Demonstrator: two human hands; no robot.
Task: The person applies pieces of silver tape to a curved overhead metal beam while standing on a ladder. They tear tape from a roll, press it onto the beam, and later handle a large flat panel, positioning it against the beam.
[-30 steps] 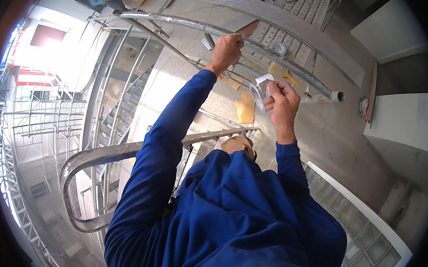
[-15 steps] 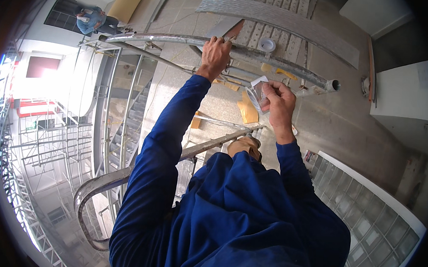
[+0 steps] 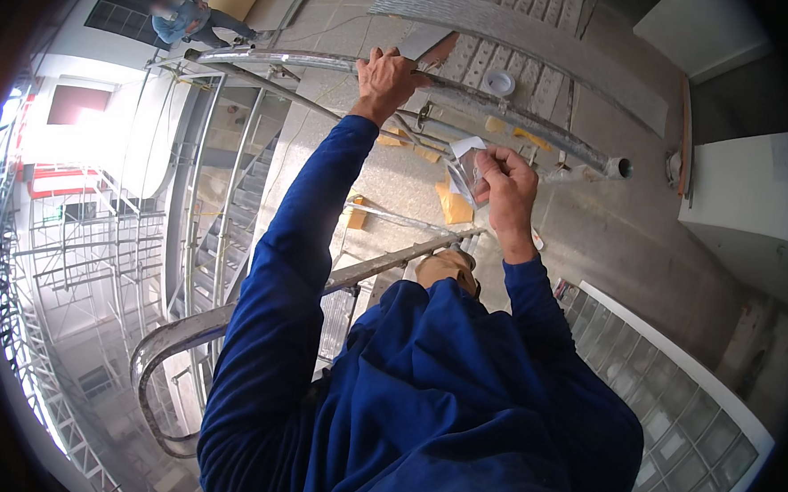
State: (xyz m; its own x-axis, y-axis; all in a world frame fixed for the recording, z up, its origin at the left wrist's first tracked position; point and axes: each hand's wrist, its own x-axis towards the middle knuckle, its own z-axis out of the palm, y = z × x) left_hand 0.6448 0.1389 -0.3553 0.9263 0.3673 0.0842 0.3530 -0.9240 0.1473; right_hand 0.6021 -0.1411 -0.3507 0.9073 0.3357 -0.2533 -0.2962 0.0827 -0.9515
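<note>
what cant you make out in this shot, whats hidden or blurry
- Head view: the underside of the left hand, hidden by its own back; its grip on the pipe is unclear.
- Head view: part of the clear-and-white piece, covered by the right hand.
- Head view: the distant person, head blurred, hands too small to read.

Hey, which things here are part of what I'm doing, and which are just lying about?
In use:
clear-and-white piece, held in the right hand
metal rail, with the left hand on it

Apparently just lying about:
round white thing
long grey strip
tan sheet
</note>
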